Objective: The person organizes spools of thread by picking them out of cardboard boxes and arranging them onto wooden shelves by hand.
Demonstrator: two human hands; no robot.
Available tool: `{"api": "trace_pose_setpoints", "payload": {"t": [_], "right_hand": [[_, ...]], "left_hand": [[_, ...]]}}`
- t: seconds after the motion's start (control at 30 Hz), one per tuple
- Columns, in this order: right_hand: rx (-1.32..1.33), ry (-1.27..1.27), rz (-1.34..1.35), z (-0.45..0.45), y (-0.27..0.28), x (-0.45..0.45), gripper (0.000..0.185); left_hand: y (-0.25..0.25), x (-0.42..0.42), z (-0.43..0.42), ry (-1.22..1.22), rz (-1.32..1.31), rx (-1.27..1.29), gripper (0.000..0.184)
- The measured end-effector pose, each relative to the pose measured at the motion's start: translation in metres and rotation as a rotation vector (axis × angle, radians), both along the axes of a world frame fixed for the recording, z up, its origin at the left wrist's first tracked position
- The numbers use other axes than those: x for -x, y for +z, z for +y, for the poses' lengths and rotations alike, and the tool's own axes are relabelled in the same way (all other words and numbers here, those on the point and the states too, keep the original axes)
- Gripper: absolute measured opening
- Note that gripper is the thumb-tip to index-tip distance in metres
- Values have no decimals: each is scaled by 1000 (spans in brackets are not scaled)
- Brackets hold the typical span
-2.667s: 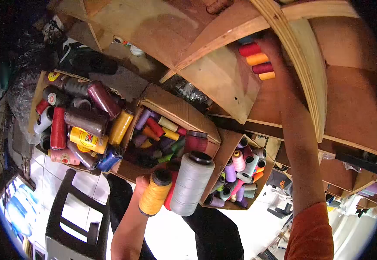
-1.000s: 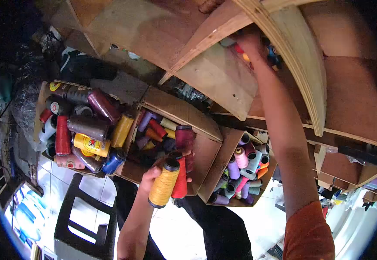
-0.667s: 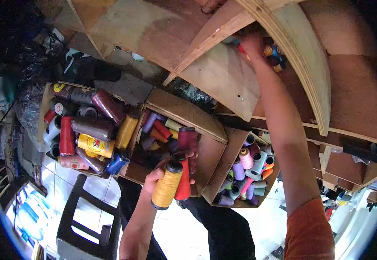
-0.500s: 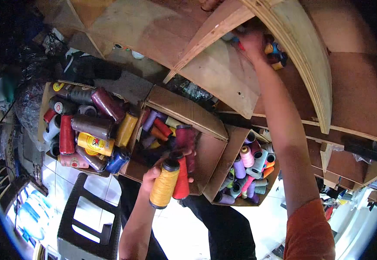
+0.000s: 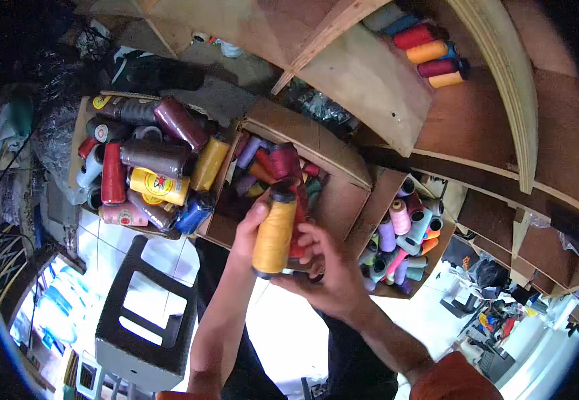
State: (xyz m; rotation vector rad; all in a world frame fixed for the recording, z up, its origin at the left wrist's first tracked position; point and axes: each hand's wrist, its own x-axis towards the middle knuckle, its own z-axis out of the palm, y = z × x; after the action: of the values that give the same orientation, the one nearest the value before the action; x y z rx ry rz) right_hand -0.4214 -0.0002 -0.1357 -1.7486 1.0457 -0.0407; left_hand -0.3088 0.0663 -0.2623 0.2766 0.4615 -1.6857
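Observation:
A yellow thread spool [image 5: 275, 233] stands upright in my left hand [image 5: 246, 233], whose fingers are closed round a group of spools. Behind the yellow one is a red spool [image 5: 299, 230], partly hidden. A maroon spool [image 5: 284, 160] rises just above them, over the middle carton. My right hand [image 5: 333, 273] is beside the red spool, palm toward it, with its fingers curved and apart. Up in the wooden shelf, red [image 5: 419, 36], orange [image 5: 427, 51], dark red [image 5: 439, 67] and yellow-orange [image 5: 446, 80] spools lie side by side.
A left carton [image 5: 80, 147] is heaped with large spools. The middle carton [image 5: 309, 137] and right carton [image 5: 373, 207] hold more coloured spools. A dark plastic stool [image 5: 139, 357] stands at lower left. A curved wooden divider [image 5: 513, 93] crosses the shelf.
My right hand has come down from the shelf to the held spools, uncovering the shelf's row. The large grey spool seen earliest with the held ones is no longer there.

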Motion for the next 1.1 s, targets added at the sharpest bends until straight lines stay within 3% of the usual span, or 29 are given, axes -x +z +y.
{"api": "trace_pose_setpoints", "payload": {"t": [0.07,0.17,0.2,0.3,0.33,0.43,0.47,0.53,0.6,0.63,0.7,0.73,0.77,0.8,0.87,0.97,1.03,1.1], "right_hand": [[118,-90,93,21,-1,-10,66],[33,-177,118,19,-20,-1,68],[-63,-211,88,12,-23,0,58],[-262,-172,159,-14,-16,-3,48],[-213,-78,179,-21,-14,-2,38],[-863,-365,-300,-39,-23,24,34],[-990,-456,-515,-48,-27,30,34],[-1109,-549,-837,-81,-29,30,35],[-603,-569,-738,-129,-15,4,30],[-485,-575,-633,-159,-19,1,28],[-16,-623,-423,-210,-46,-20,35],[214,-587,-289,-222,-30,-43,44],[400,-569,-372,-246,-47,-56,49],[649,-522,-244,-280,-76,-58,44],[781,-483,192,-297,-72,-88,39],[1033,-333,-8,-346,-129,-94,54],[1130,-224,174,-352,-134,-102,47],[1182,-345,205,-361,-143,-114,42]], "left_hand": [[9,4,-7,7,-197,-33,68],[0,11,-11,25,-375,-43,71],[-3,14,-12,52,-411,-55,72],[-11,13,-9,14,-445,-49,72],[-7,13,-8,36,-248,-39,67],[11,-2,-19,16,-173,-79,61],[13,0,-23,18,-286,-231,54],[4,-5,-17,-29,-362,-204,46],[1,-7,-13,-73,-424,-242,46],[4,-7,-13,-88,-417,-243,46],[14,-10,-16,-109,-408,-246,45],[14,-10,-17,-109,-405,-233,44],[13,-10,-16,-114,-401,-223,44],[12,-9,-15,-119,-397,-213,43],[11,-7,-13,-119,-412,-235,42],[15,-10,-13,-124,-414,-245,42],[14,-12,-10,-114,-415,-242,42],[12,-16,-9,-95,-420,-226,42]]}}
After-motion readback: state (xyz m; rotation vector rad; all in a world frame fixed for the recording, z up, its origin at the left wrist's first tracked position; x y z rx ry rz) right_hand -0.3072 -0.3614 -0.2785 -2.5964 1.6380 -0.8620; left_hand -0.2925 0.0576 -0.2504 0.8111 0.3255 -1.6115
